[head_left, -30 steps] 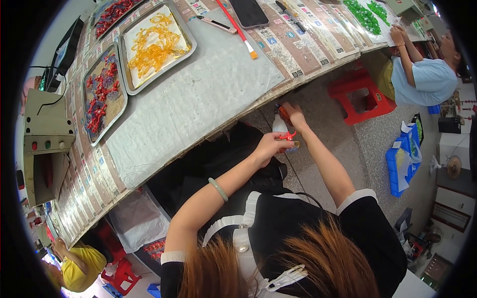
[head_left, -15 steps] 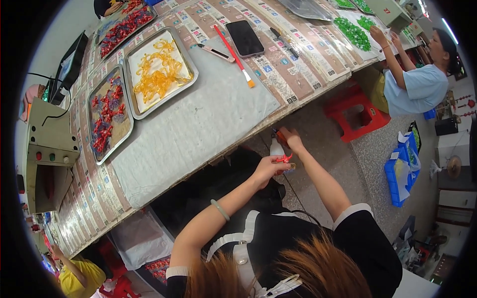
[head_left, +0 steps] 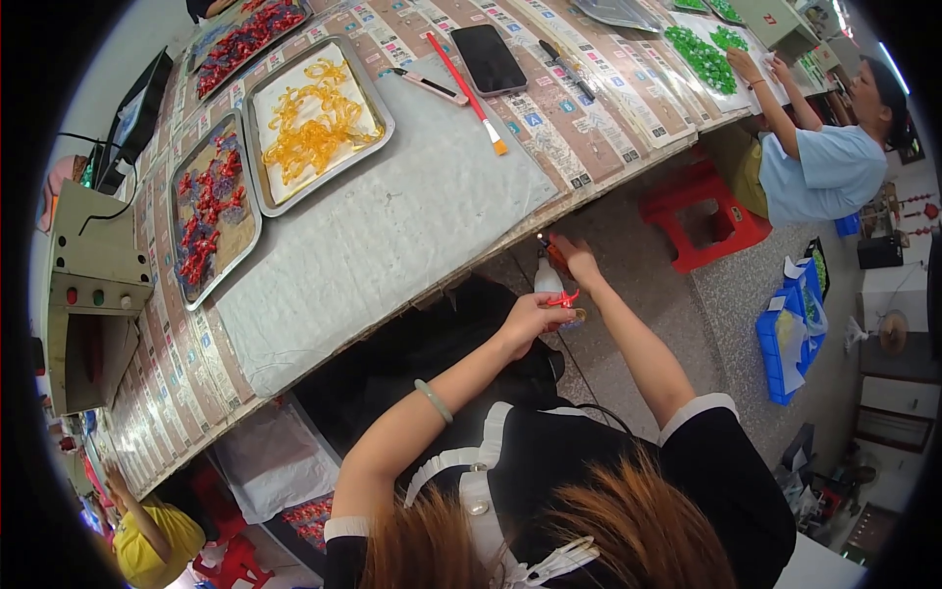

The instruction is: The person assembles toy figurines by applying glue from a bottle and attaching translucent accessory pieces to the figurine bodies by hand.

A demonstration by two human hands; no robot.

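Just off the table's front edge, my left hand (head_left: pixel 533 322) pinches a small red piece (head_left: pixel 564 298) with a clear, shiny part below it. The piece looks like the red items lying in the trays. My right hand (head_left: pixel 579 261), a little farther off, is closed around an orange hand tool (head_left: pixel 556 254) with a dark tip; its exact kind is unclear. Between the hands a whitish bottle-like thing (head_left: pixel 548 278) shows, partly hidden. Whether it touches either hand I cannot tell.
On the table (head_left: pixel 392 221) lie a tray of yellow loops (head_left: pixel 385 133), a tray of red and purple pieces (head_left: pixel 257 226), a cutter knife (head_left: pixel 432 86), a brush (head_left: pixel 469 93), a phone (head_left: pixel 489 59) and a pen (head_left: pixel 569 71). A co-worker (head_left: pixel 824 167) sits beside green pieces (head_left: pixel 702 61); a red stool (head_left: pixel 702 216) stands nearby.
Both hands have moved slightly up in the picture. The red piece stays in the left hand and the orange tool in the right. The view has shifted a little.
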